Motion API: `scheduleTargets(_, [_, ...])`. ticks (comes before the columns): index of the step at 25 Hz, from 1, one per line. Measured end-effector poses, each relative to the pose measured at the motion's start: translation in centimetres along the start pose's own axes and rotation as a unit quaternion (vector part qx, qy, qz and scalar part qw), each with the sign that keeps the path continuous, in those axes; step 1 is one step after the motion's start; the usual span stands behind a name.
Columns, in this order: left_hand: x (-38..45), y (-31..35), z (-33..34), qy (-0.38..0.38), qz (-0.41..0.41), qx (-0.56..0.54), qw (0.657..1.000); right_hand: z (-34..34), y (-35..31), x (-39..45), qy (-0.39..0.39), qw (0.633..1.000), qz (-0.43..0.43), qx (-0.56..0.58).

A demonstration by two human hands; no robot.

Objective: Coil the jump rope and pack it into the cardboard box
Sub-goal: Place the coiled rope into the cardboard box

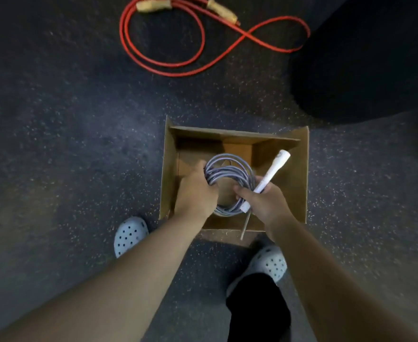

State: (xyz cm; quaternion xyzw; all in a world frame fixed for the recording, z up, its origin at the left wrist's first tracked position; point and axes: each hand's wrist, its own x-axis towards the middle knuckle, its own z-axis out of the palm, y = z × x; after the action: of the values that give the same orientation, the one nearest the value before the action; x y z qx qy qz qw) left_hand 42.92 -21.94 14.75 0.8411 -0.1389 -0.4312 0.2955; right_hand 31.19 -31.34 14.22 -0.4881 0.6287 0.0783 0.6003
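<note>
Grey rope (230, 169) coiled, held at both sides over the open brown box (299, 174); white handle (272, 172) angles up-right from the right grip.

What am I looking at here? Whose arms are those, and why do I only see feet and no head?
There is no machine here, just a person. The picture comes from a camera worn on the person's head, looking down, so you see only arms and two pale shoes with holes. The left hand grips a grey jump rope wound into a coil. The right hand grips the coil's other side along with a white handle. Both hold it over an open cardboard box standing on the dark speckled floor. Farther away, a red jump rope with tan handles lies loose on the floor.
</note>
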Motion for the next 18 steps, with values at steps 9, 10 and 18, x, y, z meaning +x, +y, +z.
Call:
scheduleTargets(9, [10.2, -4.8, 8.0, 0.052, -0.089, -0.01, 0.995, 1.6, 3.9, 15.1, -0.052, 0.997, 0.052, 0.009])
scheduleTargets(10, [11.6, -5.3, 8.8, 0.06, -0.099, -0.014, 0.993, 2.1, 4.3, 17.1, -0.05, 0.998, 0.048, -0.011])
scheduleTargets(18, [17.9, -9.7, 12.1, 0.052, -0.109, 0.058, 0.991, 4.0, 7.2, 24.3, -0.006, 0.987, 0.001, -0.159])
